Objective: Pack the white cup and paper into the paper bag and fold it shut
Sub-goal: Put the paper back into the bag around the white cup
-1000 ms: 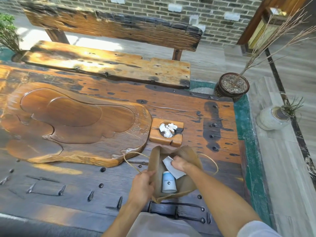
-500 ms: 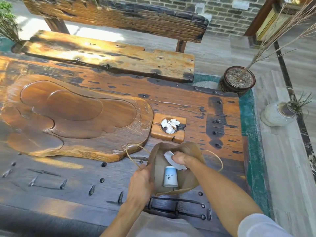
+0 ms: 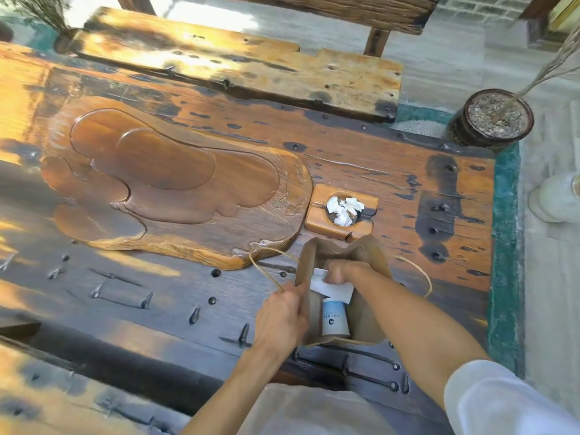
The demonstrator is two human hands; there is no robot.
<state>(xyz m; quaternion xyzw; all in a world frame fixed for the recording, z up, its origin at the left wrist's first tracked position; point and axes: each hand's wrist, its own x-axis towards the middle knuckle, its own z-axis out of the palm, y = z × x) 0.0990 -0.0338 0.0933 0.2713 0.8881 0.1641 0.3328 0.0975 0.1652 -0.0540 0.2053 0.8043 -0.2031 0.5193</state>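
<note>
A: State of each hand?

B: Right hand [image 3: 340, 273]: inside the mouth of the paper bag [image 3: 365, 255], fingers curled, pinching one sheet of white paper [image 3: 332, 288]. Left hand [image 3: 281, 318]: gripping the bag's left rim, holding the opening apart.

A: Location of the cup?

B: One white cup [image 3: 335, 318], with a pale blue band, lies inside the bag, directly below the right hand and just right of the left hand. The paper partly overlaps the cup's far end.

A: Bag count and fittings?

B: One bag, open on the table [image 3: 408, 189]. Two twine handles: one loop [image 3: 266, 259] beyond the left hand, one loop [image 3: 419, 271] to the right of the right forearm.

A: Items further out?

B: One small wooden block [image 3: 320, 215] just beyond the bag, past the right hand; its round recess holds crumpled white scraps [image 3: 343, 207], number not countable. One large carved wooden tray [image 3: 175, 183] to the far left of both hands. One bench [image 3: 251, 64] behind the table. On the floor, far right: one dark pot [image 3: 492, 124] with dry stems, one pale vase [image 3: 555, 199] at the frame edge.
</note>
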